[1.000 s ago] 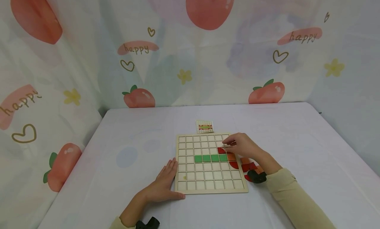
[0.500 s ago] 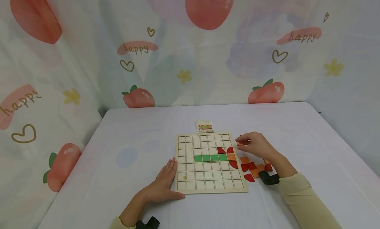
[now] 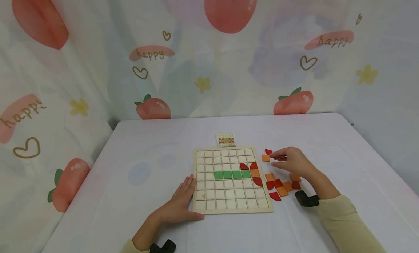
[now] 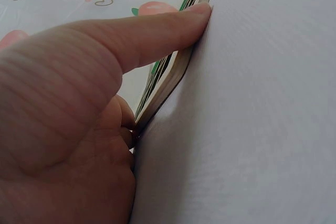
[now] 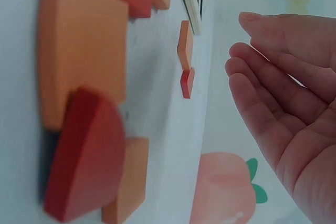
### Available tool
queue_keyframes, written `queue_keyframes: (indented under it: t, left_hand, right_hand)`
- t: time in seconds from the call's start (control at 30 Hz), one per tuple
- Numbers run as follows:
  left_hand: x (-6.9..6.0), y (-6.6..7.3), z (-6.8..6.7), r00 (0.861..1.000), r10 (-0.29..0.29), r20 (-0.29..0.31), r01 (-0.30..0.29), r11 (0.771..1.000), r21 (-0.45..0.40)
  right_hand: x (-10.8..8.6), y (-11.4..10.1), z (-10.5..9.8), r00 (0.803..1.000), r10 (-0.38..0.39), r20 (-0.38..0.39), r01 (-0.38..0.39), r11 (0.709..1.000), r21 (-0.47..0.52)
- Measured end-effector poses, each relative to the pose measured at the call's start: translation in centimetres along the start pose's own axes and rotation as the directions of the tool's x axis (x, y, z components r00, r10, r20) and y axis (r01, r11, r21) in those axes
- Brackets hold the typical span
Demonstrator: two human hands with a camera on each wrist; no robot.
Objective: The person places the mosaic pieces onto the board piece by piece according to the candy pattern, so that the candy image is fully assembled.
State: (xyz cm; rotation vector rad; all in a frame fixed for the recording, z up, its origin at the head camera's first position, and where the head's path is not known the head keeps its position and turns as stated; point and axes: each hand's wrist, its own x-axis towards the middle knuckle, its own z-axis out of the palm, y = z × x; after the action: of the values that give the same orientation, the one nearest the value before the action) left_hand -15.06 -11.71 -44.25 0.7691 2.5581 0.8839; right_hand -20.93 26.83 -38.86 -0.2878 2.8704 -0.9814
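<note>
Support: my left hand (image 3: 181, 204) rests at the left edge and lower-left corner of the pale wooden square-grid board (image 3: 230, 184), centre of the frame, fingers extended, gripping no tile.

Working hand: my right hand (image 3: 294, 163), right of the board, has its fingers loosely bent, a narrow gap between thumb and forefinger, and no visible tile. A flat orange square tile (image 3: 265, 158) and a flat red quarter-round tile (image 3: 268, 151) lie by its fingertips. A cluster of loose orange and red tiles (image 3: 282, 191) lies below, at the board's right edge.

Status: a row of four green square tiles (image 3: 232, 175) and several red and orange pieces fill cells at centre and right. I judge the step to be selecting the next piece to match the small printed pattern card (image 3: 225, 140) above the board.

Next move: it probably calls for pinching one loose tile by its edges, aligning its corner, and seating it flat.
</note>
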Motion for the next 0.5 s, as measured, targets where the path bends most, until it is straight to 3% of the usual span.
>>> queue_keyframes:
  t: [0.5]
  left_hand:
    - [0.0,0.0,0.1,1.000,0.003,-0.009,-0.003,1.000,0.008]
  right_hand:
    - [-1.9,0.7,0.1,0.999,0.037,0.032,-0.036,0.999,-0.025]
